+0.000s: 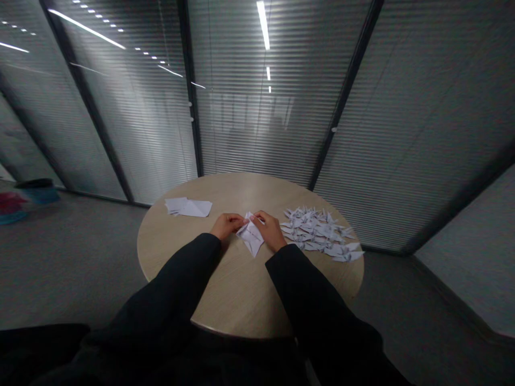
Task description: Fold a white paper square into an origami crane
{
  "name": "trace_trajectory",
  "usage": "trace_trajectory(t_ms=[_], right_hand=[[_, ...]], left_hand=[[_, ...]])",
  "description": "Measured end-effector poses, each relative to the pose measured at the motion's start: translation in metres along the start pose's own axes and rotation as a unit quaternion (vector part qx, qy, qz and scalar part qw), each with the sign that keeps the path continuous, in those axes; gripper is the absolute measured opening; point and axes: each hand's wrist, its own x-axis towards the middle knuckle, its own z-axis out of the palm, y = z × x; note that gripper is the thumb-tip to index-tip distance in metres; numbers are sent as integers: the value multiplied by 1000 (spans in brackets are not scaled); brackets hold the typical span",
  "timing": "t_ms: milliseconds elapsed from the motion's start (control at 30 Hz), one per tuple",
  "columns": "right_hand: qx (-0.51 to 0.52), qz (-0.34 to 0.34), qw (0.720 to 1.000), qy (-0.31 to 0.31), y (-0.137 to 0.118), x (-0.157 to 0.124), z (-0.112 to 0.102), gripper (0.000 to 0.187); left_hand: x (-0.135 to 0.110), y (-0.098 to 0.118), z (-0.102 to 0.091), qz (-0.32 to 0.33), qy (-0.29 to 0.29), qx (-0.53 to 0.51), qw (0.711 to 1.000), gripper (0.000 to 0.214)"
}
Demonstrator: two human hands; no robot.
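A sheet of white origami paper (251, 236) lies folded into a layered, pointed diamond shape, flat on the round wooden table (237, 289) near its middle. Creases cross its face, and a faint dark line of marks runs along the centre. Its lower tip points toward the person and slightly to the right, while its upper end narrows between the hands. The left hand (227, 225) and right hand (270, 230) press in from either side, fingertips on its upper edges.
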Motion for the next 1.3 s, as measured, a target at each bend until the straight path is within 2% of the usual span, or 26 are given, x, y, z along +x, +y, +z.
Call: trace_trajectory(t_ms=[200, 367, 467, 567, 733, 900, 1100, 1300], right_hand=[[21, 33, 999, 5, 5, 2, 2, 20], [12, 28, 999, -28, 1, 0, 1, 18], [5, 18, 999, -32, -3, -2, 1, 17], [32, -3, 999, -1, -4, -2, 0, 16], [31, -80, 996, 27, -4, -1, -2, 18], [-2, -99, 995, 5, -6, -2, -2, 19], [-16, -126, 992, -28, -6, -3, -2, 21], [3, -93, 995, -41, -5, -2, 1, 24]], left_hand=[[-4, 9, 0, 31, 15, -11, 999, 34], [-3, 7, 1, 31, 24, -23, 999, 34], [-1, 4, 0, 36, 53, 1, 998, 36], [1, 1, -2, 39, 78, 18, 996, 40], [6, -4, -6, 15, 90, -51, 995, 44], [9, -9, -8, 20, 100, -91, 991, 43], [7, -5, -7, -11, 91, -67, 994, 38], [4, -1, -7, -10, 135, -72, 988, 31]])
